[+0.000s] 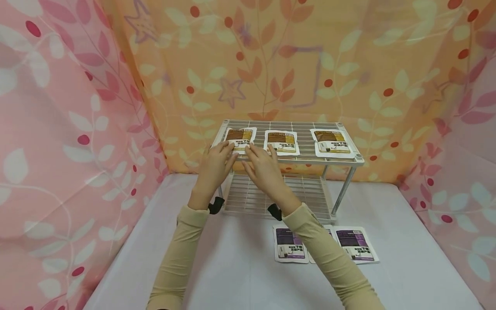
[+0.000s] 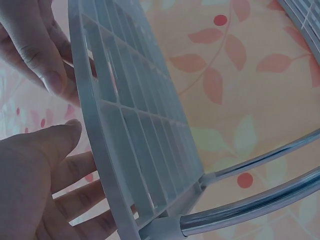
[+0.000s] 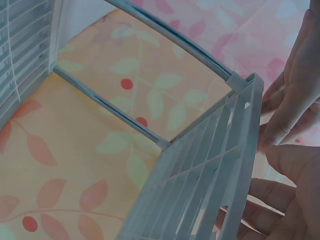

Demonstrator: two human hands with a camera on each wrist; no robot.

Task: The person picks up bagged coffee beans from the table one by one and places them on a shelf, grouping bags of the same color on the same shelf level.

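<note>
Both hands, left hand (image 1: 214, 165) and right hand (image 1: 263, 165), rest straight, open fingers on the pack (image 1: 239, 138) at 10 o'clock on the rack (image 1: 306, 148), which looks light, thin, bendy and slippery, best pinched by its edge.

Both arms wear long, close-fitting beige sleeves (image 1: 182, 254) that end at the wrists and wrinkle softly along the forearms. A small black piece (image 1: 215, 205) sits under the left wrist, and a like black piece (image 1: 274, 211) under the right. The hands (image 1: 215, 165) are bare, without rings or gloves.
</note>
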